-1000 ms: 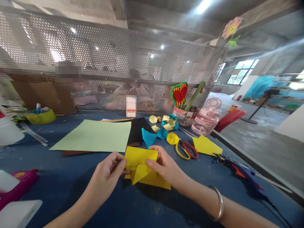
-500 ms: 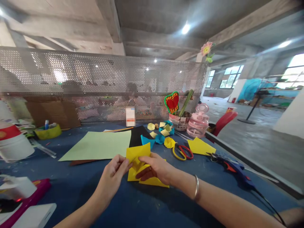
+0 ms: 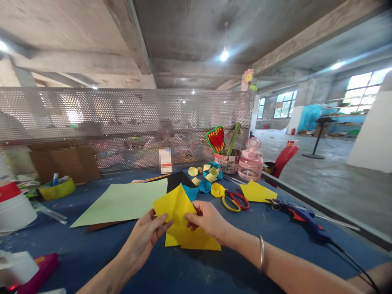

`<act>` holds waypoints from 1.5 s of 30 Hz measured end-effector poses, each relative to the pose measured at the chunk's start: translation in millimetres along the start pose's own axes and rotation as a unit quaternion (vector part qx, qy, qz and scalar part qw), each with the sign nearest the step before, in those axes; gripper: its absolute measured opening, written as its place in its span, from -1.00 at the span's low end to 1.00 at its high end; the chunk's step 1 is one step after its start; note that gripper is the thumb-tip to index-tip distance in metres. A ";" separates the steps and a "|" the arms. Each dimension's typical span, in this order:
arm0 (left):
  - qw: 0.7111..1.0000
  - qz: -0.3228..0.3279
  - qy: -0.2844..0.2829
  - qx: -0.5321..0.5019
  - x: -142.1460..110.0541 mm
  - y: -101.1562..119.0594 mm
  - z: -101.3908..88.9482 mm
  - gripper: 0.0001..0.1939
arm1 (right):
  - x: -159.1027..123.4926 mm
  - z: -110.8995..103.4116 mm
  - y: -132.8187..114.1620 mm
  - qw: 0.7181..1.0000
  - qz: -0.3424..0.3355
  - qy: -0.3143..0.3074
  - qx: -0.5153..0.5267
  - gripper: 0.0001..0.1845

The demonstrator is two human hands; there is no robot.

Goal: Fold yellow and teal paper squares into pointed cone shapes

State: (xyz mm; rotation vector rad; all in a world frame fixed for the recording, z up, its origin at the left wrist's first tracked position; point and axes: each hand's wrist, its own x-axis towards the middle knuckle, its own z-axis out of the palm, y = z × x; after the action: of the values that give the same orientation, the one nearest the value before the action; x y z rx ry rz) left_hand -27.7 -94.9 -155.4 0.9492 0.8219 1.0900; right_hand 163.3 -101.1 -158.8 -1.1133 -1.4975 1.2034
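Observation:
Between my two hands a creased yellow sheet of paper is held up, one corner pointing away from me. My left hand pinches its left side, thumb on top. On the right edge, my right hand grips it between thumb and curled fingers; a silver bangle circles that wrist. More yellow paper lies flat on the table below. Just beyond are blue folded paper pieces, a yellow folded piece and scissors with red and yellow handles.
A pale green sheet lies left. At right are another yellow sheet and a blue glue gun with its cord. A pink bottle and a patterned pot stand behind, before a perforated metal screen.
The yellow sheet has been opened out and turned so a corner points away. My right hand's fingers have moved from across its face to its right edge. The view has tilted up slightly.

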 end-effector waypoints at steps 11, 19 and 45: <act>0.999 -0.044 -0.022 -0.003 -3.0 -3.3 -8.2 -0.70 | -2.7 -2.6 2.2 0.996 -0.031 -0.011 -0.081 -0.88; 0.998 -0.056 -0.001 -0.015 -3.8 -3.1 -5.0 -0.87 | 0.2 -5.8 8.3 0.995 -0.029 0.009 -0.099 -0.87; 0.997 -0.082 0.004 0.009 -4.3 -1.5 -2.4 -0.88 | -4.8 -3.8 5.6 0.977 -0.110 0.046 -0.178 -0.94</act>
State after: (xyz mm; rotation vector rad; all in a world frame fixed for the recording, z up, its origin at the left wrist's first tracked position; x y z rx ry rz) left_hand -30.5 -98.8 -157.4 0.8761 0.9008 0.9468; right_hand 168.6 -104.4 -164.3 -1.1783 -1.7554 0.7400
